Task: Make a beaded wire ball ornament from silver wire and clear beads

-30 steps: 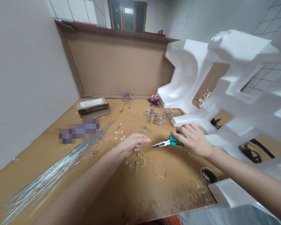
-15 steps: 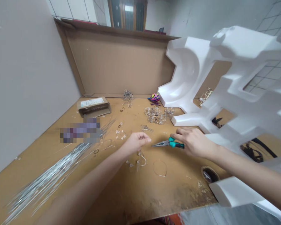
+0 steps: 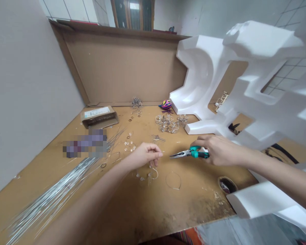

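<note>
My left hand is closed in a pinch near the middle of the table. From beneath its fingers comes a curved silver beaded wire with clear round beads, partly hidden by the hand. My right hand grips needle-nose pliers with green and black handles. Their tips point left toward the left hand, with a gap between. A thin wire ring lies on the table below the pliers. Loose clear beads sit left of my left hand.
A bundle of straight wires spreads over the left side. Finished-looking beaded wire pieces are heaped behind my hands. White foam packaging stands along the right. A small cardboard box sits at back left. A round hole is near the right edge.
My right hand has drawn the pliers to the right, away from my left hand. The left fingers have turned a little and are still pinched. The whole view has shifted slightly.
</note>
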Demonstrator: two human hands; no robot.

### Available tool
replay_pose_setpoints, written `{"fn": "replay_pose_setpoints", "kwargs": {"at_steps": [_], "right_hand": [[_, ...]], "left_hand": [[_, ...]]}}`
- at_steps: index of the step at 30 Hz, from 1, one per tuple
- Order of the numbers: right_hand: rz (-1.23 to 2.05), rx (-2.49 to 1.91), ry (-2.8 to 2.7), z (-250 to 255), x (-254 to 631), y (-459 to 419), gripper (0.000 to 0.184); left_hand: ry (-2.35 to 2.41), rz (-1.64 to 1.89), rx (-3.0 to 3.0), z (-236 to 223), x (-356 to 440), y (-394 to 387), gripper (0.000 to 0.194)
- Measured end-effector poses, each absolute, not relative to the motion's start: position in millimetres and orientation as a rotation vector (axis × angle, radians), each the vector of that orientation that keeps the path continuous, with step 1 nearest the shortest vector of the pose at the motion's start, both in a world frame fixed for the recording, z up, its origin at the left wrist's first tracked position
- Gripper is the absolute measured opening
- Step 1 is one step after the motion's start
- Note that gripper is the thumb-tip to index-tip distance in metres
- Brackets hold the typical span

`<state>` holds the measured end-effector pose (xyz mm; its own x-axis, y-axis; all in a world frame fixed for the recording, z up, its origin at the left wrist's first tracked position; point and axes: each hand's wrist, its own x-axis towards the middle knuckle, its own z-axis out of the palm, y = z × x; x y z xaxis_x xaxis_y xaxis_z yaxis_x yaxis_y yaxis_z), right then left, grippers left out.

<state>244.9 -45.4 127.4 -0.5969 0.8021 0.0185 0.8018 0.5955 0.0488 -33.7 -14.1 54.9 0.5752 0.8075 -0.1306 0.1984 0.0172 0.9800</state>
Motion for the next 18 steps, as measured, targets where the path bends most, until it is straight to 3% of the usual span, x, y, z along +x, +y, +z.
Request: {"fn": "replay_pose_setpoints", "kwargs": {"at_steps": [3, 8, 18], "right_hand": [[0.376, 1.372, 2.883, 128, 244, -48, 0.04], [0.848, 1.19, 2.912, 126, 238, -57, 0.031], [1.189, 0.908, 2.888, 115, 226, -64, 0.026]], "left_hand": [[0.949, 0.604, 1.47, 56, -33, -12, 0.025], [0.979, 0.617, 1.317, 56, -32, -12, 0.025], [0.938, 0.607, 1.183, 61, -30, -16, 0.022]]}}
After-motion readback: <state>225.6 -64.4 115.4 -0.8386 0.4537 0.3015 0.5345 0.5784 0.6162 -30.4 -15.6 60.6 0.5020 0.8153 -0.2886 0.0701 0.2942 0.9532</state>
